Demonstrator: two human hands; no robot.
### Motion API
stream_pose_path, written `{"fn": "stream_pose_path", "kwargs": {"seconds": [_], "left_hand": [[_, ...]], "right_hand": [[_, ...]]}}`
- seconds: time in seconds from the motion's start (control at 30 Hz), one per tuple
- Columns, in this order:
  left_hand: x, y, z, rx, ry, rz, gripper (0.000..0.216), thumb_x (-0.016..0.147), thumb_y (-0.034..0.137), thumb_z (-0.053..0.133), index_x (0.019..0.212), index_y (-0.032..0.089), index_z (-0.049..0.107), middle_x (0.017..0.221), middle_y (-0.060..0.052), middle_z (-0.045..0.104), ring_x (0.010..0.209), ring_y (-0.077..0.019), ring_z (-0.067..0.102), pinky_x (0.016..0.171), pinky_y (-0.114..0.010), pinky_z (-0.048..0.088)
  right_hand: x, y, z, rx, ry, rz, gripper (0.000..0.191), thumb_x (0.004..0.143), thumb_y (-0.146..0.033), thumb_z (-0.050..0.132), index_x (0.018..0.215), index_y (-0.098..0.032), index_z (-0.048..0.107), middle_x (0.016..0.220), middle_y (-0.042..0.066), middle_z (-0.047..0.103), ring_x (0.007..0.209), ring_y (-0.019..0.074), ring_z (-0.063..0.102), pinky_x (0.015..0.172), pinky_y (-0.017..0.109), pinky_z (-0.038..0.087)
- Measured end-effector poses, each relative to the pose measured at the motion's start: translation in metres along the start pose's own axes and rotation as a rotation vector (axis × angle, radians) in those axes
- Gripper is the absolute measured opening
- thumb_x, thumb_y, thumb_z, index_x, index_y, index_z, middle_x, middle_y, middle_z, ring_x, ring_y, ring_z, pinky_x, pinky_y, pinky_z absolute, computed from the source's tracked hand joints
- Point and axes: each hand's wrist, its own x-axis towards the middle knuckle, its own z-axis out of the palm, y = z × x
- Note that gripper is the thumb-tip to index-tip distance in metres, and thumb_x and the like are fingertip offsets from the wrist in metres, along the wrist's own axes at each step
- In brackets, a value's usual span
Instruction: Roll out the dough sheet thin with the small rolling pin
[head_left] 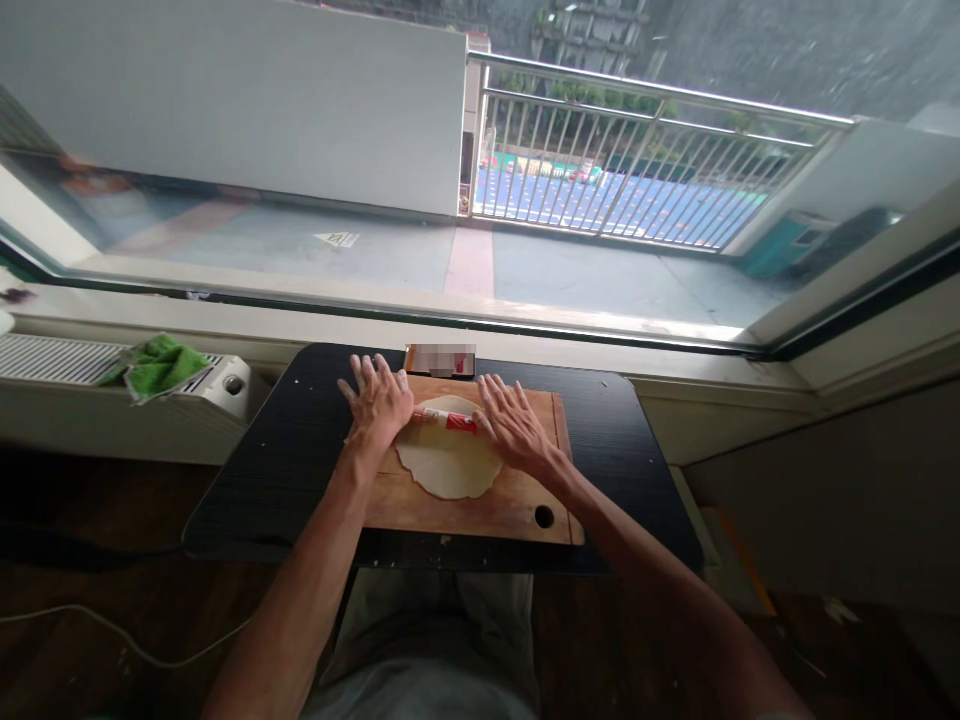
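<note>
A flat sheet of rolled-out dough with an uneven edge lies on a wooden cutting board. Across the dough's far part rests a rolling pin with a red-and-white label, its ends hidden under my palms. My left hand presses on the left end, fingers stretched out and spread, whitened as if with flour. On the right end lies my right hand, also flat with fingers extended and pale fingertips. Neither hand wraps round the pin.
The board sits on a black table dotted with small crumbs. Behind it is a phone-like screen, partly blurred out. A green cloth hangs over a white radiator at left. A window sill runs behind.
</note>
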Motion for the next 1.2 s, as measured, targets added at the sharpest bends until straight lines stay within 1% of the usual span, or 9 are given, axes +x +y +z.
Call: {"fn": "stream_pose_path", "kwargs": {"seconds": [0.1, 0.2, 0.33, 0.4, 0.57, 0.7, 0.93, 1.03, 1.2], "left_hand": [[0.020, 0.007, 0.002, 0.009, -0.056, 0.061, 0.074, 0.114, 0.035, 0.032, 0.170, -0.013, 0.039, 0.181, -0.038, 0.032, 0.176, -0.0486, 0.017, 0.137, -0.080, 0.020], [0.032, 0.007, 0.004, 0.053, -0.116, 0.202, 0.074, 0.113, 0.033, 0.034, 0.174, -0.008, 0.037, 0.184, -0.032, 0.029, 0.178, -0.0445, 0.017, 0.139, -0.077, 0.019], [0.030, -0.006, 0.002, 0.127, -0.220, 0.444, 0.071, 0.112, 0.034, 0.035, 0.173, -0.001, 0.044, 0.185, -0.024, 0.035, 0.178, -0.0406, 0.019, 0.141, -0.072, 0.017], [0.023, -0.014, 0.000, 0.153, -0.252, 0.494, 0.069, 0.112, 0.034, 0.033, 0.171, 0.002, 0.049, 0.183, -0.022, 0.040, 0.177, -0.0399, 0.021, 0.142, -0.070, 0.018], [-0.014, -0.031, -0.009, 0.129, -0.187, 0.462, 0.069, 0.113, 0.037, 0.033, 0.169, 0.004, 0.053, 0.180, -0.022, 0.046, 0.174, -0.0373, 0.032, 0.142, -0.064, 0.026], [-0.063, -0.035, -0.013, 0.076, -0.112, 0.424, 0.071, 0.115, 0.039, 0.029, 0.169, -0.001, 0.050, 0.177, -0.026, 0.048, 0.172, -0.0387, 0.036, 0.141, -0.062, 0.031], [-0.167, -0.002, -0.010, -0.013, 0.044, 0.239, 0.071, 0.118, 0.038, 0.032, 0.182, 0.005, 0.027, 0.176, -0.029, 0.048, 0.171, -0.0418, 0.037, 0.135, -0.071, 0.038], [-0.176, 0.007, -0.008, -0.003, 0.095, 0.164, 0.073, 0.119, 0.039, 0.033, 0.184, 0.008, 0.020, 0.180, -0.028, 0.043, 0.174, -0.0424, 0.031, 0.136, -0.073, 0.035], [-0.146, -0.011, -0.004, 0.019, 0.132, 0.086, 0.070, 0.119, 0.039, 0.033, 0.181, 0.008, 0.031, 0.175, -0.029, 0.051, 0.173, -0.0439, 0.034, 0.135, -0.074, 0.037]], "right_hand": [[-0.017, -0.016, 0.004, 0.018, 0.035, 0.047, 0.074, 0.122, -0.048, 0.022, 0.183, -0.007, 0.025, 0.187, 0.019, 0.030, 0.178, 0.0332, 0.019, 0.145, 0.062, 0.018], [-0.025, -0.025, 0.009, 0.018, 0.065, 0.090, 0.074, 0.122, -0.049, 0.021, 0.185, -0.011, 0.022, 0.187, 0.018, 0.030, 0.178, 0.0333, 0.017, 0.145, 0.065, 0.018], [-0.014, -0.018, 0.010, 0.009, 0.018, 0.169, 0.073, 0.122, -0.049, 0.021, 0.184, -0.011, 0.026, 0.188, 0.017, 0.030, 0.178, 0.0346, 0.017, 0.144, 0.067, 0.015], [-0.003, -0.009, 0.009, 0.004, -0.006, 0.190, 0.073, 0.122, -0.050, 0.023, 0.184, -0.012, 0.027, 0.189, 0.017, 0.027, 0.178, 0.0352, 0.016, 0.144, 0.068, 0.012], [0.020, 0.013, 0.010, 0.034, 0.023, 0.142, 0.074, 0.121, -0.055, 0.026, 0.187, -0.021, 0.018, 0.191, 0.014, 0.023, 0.179, 0.0348, 0.013, 0.142, 0.074, 0.007], [0.033, 0.022, 0.008, 0.027, 0.026, 0.044, 0.073, 0.121, -0.054, 0.029, 0.187, -0.025, 0.017, 0.192, 0.008, 0.019, 0.180, 0.0320, 0.010, 0.144, 0.070, 0.003], [0.067, 0.022, 0.001, -0.026, -0.012, -0.178, 0.071, 0.121, -0.052, 0.038, 0.185, -0.028, 0.023, 0.190, 0.005, 0.026, 0.179, 0.0303, 0.015, 0.146, 0.064, 0.004], [0.087, 0.019, 0.000, -0.022, -0.049, -0.274, 0.070, 0.120, -0.051, 0.043, 0.184, -0.027, 0.028, 0.190, 0.006, 0.025, 0.179, 0.0295, 0.017, 0.146, 0.061, 0.005], [0.096, 0.011, 0.003, -0.023, -0.096, -0.283, 0.069, 0.122, -0.051, 0.038, 0.184, -0.021, 0.029, 0.190, 0.008, 0.024, 0.179, 0.0286, 0.014, 0.146, 0.060, 0.005]]}}
